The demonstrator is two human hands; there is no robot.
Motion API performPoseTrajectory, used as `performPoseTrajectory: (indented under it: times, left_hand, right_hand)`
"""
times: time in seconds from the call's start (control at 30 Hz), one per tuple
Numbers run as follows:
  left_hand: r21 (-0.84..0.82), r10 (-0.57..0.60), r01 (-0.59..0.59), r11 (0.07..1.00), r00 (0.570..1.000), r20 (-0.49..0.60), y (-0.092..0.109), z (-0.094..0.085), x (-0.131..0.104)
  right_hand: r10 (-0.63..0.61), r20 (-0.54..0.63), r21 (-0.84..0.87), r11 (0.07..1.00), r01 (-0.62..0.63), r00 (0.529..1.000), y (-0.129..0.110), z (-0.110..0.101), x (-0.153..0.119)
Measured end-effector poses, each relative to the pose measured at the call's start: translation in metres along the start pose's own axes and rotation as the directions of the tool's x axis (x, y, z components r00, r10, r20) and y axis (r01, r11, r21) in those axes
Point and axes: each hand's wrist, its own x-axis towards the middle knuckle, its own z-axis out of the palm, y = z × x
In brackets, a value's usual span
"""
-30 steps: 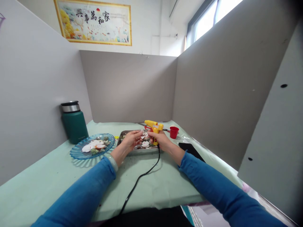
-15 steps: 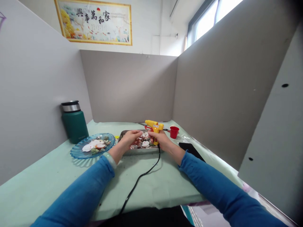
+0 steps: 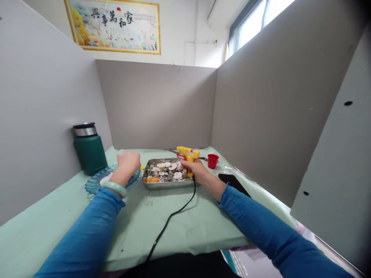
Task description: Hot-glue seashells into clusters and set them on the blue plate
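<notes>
My right hand (image 3: 197, 170) is wrapped round the grip of a yellow hot glue gun (image 3: 189, 154), whose nozzle points left and a little up above the far right part of the metal tray (image 3: 162, 186). Seashells (image 3: 172, 166) and small stones fill that tray, with an orange piece (image 3: 152, 180) at its near left. Over the blue glass plate (image 3: 94, 185) at the left is my left hand (image 3: 129, 164), back towards me and fingers hidden behind it. White shells (image 3: 106, 178) on the plate show only in part past the hand and wrist.
A green thermos bottle (image 3: 90, 150) stands behind the plate at the left. On the right are a red cup (image 3: 212, 161) and a flat black object (image 3: 232, 183). The glue gun's black cord (image 3: 171, 216) runs to the table's front edge. Grey partitions (image 3: 159, 104) enclose the table.
My left hand has moved left from above the tray to the plate, uncovering the shells at the tray's left. My right hand with the glue gun stays in about the same place.
</notes>
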Motion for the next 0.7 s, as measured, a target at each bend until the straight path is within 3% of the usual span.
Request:
performPoseTrajectory:
  times: [0.1,0.17,0.3,0.5,0.7]
  left_hand:
    - [-0.271,0.263,-0.223,0.936,0.958,0.119,0.029,0.016,-0.007]
    - [-0.356,0.341,-0.271,0.894,0.928,0.150,0.047,0.028,-0.013]
    - [-0.324,0.350,-0.293,0.899,0.928,0.130,0.066,0.044,-0.022]
    - [-0.268,0.398,-0.343,0.900,0.897,0.191,0.072,0.046,-0.023]
    - [-0.358,0.339,-0.278,0.891,0.933,0.118,0.073,0.046,-0.025]
  right_hand:
    - [0.001,-0.004,0.008,1.000,-0.001,1.000,0.001,0.000,0.000]
    - [0.003,-0.001,0.010,1.000,-0.003,1.000,0.001,0.000,0.001]
    - [-0.014,0.008,-0.001,1.000,0.014,1.000,0.002,-0.001,0.002]
    - [-0.018,0.017,0.000,1.000,0.018,1.000,0.002,0.000,0.003]
    - [-0.020,0.013,0.000,1.000,0.020,1.000,0.002,0.001,0.003]
